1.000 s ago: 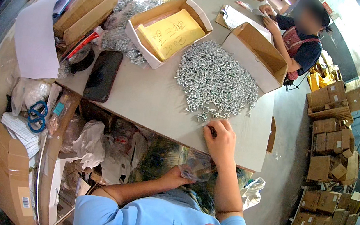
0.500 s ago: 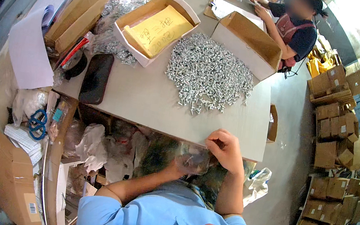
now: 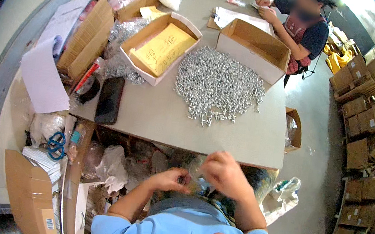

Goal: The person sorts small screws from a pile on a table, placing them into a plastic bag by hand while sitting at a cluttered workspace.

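Observation:
A small clear plastic bag [image 3: 195, 166] is between my hands, just below the table's front edge. My left hand [image 3: 172, 180] is closed on its lower left side. My right hand [image 3: 223, 171] is at the bag's upper right with its fingers curled together; what they hold, if anything, is hidden. On the grey table [image 3: 166, 135] beyond my hands lies a wide heap of small silvery screws [image 3: 217, 85], with a few loose ones at its near edge.
Behind the heap are an open white box [image 3: 252, 54] and a shallow box [image 3: 154, 80] with a yellow envelope [image 3: 163, 50]. A black phone [image 3: 109, 99] lies left. Blue-handled scissors [image 3: 56, 145] are lower left. A co-worker [image 3: 305, 33] sits across the table; cartons [image 3: 365, 135] are stacked right.
My right hand has left the table's edge and come down to the bag. The left hand has shifted slightly left. The whole view has shifted a little.

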The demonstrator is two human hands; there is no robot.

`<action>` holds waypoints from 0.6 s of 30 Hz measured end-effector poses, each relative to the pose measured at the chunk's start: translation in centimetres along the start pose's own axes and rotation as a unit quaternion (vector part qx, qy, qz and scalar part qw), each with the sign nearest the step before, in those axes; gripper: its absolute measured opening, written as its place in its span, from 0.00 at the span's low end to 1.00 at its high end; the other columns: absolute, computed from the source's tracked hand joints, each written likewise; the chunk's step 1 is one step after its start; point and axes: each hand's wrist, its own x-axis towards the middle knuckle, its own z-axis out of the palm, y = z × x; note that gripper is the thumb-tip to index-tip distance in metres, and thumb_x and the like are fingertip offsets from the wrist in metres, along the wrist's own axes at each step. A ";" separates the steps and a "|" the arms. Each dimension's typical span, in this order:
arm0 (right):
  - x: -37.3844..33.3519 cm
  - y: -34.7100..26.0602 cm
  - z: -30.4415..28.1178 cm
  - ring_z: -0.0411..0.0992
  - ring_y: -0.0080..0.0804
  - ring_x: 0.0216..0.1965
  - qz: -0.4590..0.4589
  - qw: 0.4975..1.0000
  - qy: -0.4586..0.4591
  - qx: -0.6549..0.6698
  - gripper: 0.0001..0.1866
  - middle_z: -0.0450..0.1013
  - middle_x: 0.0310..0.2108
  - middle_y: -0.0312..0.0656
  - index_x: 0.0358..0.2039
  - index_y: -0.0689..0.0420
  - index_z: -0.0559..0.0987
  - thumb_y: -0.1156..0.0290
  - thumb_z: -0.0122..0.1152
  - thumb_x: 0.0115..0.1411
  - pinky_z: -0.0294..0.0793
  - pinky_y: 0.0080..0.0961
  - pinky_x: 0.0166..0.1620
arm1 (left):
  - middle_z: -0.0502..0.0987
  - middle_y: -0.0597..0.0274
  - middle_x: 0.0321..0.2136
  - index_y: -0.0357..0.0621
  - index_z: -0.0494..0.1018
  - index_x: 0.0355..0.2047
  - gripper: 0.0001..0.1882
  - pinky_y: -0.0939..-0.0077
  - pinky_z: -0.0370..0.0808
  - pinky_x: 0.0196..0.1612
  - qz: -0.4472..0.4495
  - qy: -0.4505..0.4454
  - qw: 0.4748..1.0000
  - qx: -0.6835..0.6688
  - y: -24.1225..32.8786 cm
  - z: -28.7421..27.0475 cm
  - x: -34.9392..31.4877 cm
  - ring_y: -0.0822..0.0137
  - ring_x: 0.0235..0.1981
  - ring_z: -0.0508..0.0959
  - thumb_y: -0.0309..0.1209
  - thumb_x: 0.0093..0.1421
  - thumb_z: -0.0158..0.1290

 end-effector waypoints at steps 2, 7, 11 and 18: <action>0.4 -2.2 0.5 0.66 0.43 0.46 -0.100 0.993 -0.043 0.047 0.11 0.68 0.43 0.43 0.32 0.52 0.80 0.73 0.64 0.44 0.66 0.37 0.50 | 0.71 0.64 0.27 0.40 0.70 0.32 0.22 0.76 0.67 0.34 0.052 -0.021 0.997 -0.045 2.8 -0.6 -1.9 0.73 0.31 0.69 0.38 0.44 0.67; 1.3 -4.6 0.9 0.64 0.47 0.48 -0.143 0.988 -0.061 0.014 0.09 0.65 0.47 0.45 0.31 0.54 0.77 0.73 0.62 0.47 0.66 0.38 0.50 | 0.72 0.65 0.39 0.39 0.68 0.44 0.28 0.72 0.69 0.47 0.080 -0.017 0.980 -0.180 5.8 0.1 -2.8 0.70 0.43 0.70 0.32 0.44 0.68; 0.6 -4.3 0.3 0.64 0.50 0.48 -0.110 0.992 -0.014 0.055 0.09 0.64 0.46 0.49 0.31 0.58 0.73 0.75 0.61 0.47 0.67 0.40 0.50 | 0.71 0.65 0.37 0.38 0.66 0.46 0.25 0.76 0.68 0.47 0.175 0.102 0.958 -0.204 6.9 0.7 -2.4 0.74 0.43 0.69 0.33 0.51 0.64; -0.6 -3.1 0.8 0.70 0.48 0.37 -0.039 0.995 0.048 0.078 0.10 0.70 0.34 0.48 0.32 0.59 0.70 0.74 0.61 0.52 0.71 0.36 0.39 | 0.75 0.62 0.37 0.39 0.71 0.40 0.15 0.74 0.70 0.47 0.138 0.217 0.963 -0.083 8.7 1.4 -2.9 0.69 0.41 0.74 0.33 0.57 0.58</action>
